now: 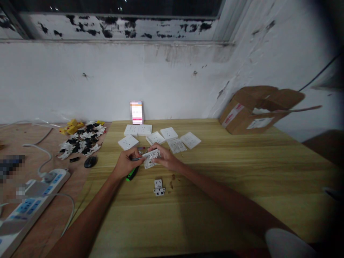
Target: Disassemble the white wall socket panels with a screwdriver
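My left hand (126, 163) is closed round a screwdriver with a green and black handle (132, 173), its shaft pointing at a white socket module (151, 158). My right hand (166, 157) grips that socket module from the right, fingers curled over its top edge. Both hands meet above the wooden table (215, 186), just in front of a row of white socket plates (145, 129). A small white socket insert (158, 187) lies on the table nearer to me, below the hands.
A pile of black, white and yellow small parts (80, 139) lies at the left, with a dark oval object (90, 162) beside it. White power strips (34, 193) with cables sit at the far left. An open cardboard box (255, 111) stands at the back right. A phone (137, 112) leans on the wall.
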`<state>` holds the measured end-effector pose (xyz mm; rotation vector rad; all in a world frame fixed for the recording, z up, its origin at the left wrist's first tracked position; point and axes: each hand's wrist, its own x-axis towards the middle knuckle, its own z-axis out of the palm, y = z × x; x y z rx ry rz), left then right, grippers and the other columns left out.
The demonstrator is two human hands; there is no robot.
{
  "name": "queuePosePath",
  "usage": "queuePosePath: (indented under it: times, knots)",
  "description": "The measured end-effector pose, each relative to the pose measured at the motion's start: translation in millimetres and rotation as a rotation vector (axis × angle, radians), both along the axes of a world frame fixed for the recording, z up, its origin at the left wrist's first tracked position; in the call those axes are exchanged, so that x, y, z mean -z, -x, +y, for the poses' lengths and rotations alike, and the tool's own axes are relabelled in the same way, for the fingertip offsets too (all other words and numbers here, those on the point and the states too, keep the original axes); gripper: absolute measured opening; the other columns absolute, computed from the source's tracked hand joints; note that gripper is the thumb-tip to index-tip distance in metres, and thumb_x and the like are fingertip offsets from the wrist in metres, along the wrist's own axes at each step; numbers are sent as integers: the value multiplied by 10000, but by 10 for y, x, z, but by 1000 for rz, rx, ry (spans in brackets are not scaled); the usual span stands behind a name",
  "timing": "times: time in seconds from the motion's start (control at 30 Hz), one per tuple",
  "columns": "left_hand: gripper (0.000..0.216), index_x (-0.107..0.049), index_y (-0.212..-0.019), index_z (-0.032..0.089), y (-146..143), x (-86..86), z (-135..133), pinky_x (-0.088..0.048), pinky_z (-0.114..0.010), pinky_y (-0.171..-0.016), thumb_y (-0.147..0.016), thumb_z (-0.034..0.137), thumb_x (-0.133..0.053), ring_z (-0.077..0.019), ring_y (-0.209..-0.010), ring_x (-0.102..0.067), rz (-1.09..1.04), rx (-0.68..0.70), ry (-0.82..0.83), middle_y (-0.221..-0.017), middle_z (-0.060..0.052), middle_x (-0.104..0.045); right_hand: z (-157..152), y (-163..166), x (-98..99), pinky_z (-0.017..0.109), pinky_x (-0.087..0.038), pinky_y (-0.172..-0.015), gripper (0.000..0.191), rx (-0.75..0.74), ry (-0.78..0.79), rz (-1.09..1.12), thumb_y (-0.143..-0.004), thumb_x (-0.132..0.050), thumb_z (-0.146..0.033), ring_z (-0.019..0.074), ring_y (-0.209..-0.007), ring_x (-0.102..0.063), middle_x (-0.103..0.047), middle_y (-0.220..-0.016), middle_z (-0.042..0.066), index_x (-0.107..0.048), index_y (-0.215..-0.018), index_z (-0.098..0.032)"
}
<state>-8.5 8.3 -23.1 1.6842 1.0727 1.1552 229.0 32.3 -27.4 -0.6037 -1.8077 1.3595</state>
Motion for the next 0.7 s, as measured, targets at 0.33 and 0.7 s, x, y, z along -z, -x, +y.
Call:
queuePosePath:
  times: [0.33,0.7]
  knots:
    - [438,-553,-657,157,5,-1,34,-435,-208,-573,-746,441,-874,-92,-589,-519,-65,11,22,-651,12,-599,-12,14,-6,284,-473,-798,396,-8,90,25,-855,-768,-283,179,-937,-574,-599,-1060,36,-599,-1204,-206]
    - [415,-546,-654,148,79,50,82,-397,-197,-556,-749,379,-877,-80,-582,-492,-87,68,75,-650,18,-576,-15,52,-5,277,-472,-780,436,-31,176,56,-813,-796,-271,178,-931,-567,-595,-1072,33,-606,-1201,-215]
